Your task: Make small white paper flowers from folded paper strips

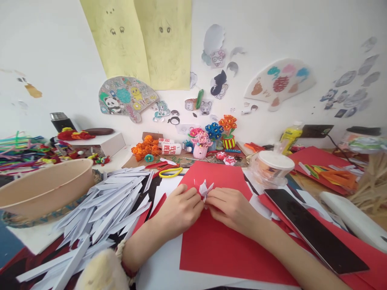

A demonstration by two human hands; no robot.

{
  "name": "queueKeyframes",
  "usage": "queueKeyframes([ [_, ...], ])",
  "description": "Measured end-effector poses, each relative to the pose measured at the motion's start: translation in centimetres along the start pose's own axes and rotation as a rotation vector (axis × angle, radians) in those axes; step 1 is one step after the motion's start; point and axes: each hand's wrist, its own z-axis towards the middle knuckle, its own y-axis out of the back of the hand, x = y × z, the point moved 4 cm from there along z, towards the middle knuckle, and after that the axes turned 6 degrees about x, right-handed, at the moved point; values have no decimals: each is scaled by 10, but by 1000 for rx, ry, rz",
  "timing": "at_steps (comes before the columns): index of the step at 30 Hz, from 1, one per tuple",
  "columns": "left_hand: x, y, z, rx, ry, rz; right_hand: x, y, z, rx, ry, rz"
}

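My left hand point(178, 209) and my right hand point(231, 207) meet over a red paper sheet point(220, 245) in the middle of the table. Both pinch a small folded piece of red and white paper point(204, 188) between their fingertips. The piece stands up a little from the sheet, with white points showing above my fingers. A fluffy cuff covers my left wrist at the lower left.
A heap of folded white paper strips point(105, 209) lies left of my hands, beside a tan bowl point(45, 187). Yellow scissors point(170, 172) lie behind. A dark tablet point(314, 229), a clear lidded tub point(272, 167) and red paper are at the right. Pipe-cleaner flowers point(214, 135) line the wall.
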Motion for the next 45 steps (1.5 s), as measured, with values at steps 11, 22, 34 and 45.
queueKeyframes([
  [11,7,-5,-1,25,127,-73,-6,5,-1,-51,-50,-18],
  [22,0,0,-1,-83,101,9,1,10,3,-99,28,-140],
  [34,-4,3,5,-11,-53,10,3,5,2,-30,35,-92],
  [45,18,2,9,97,330,-456,-8,7,1,-3,-193,127],
])
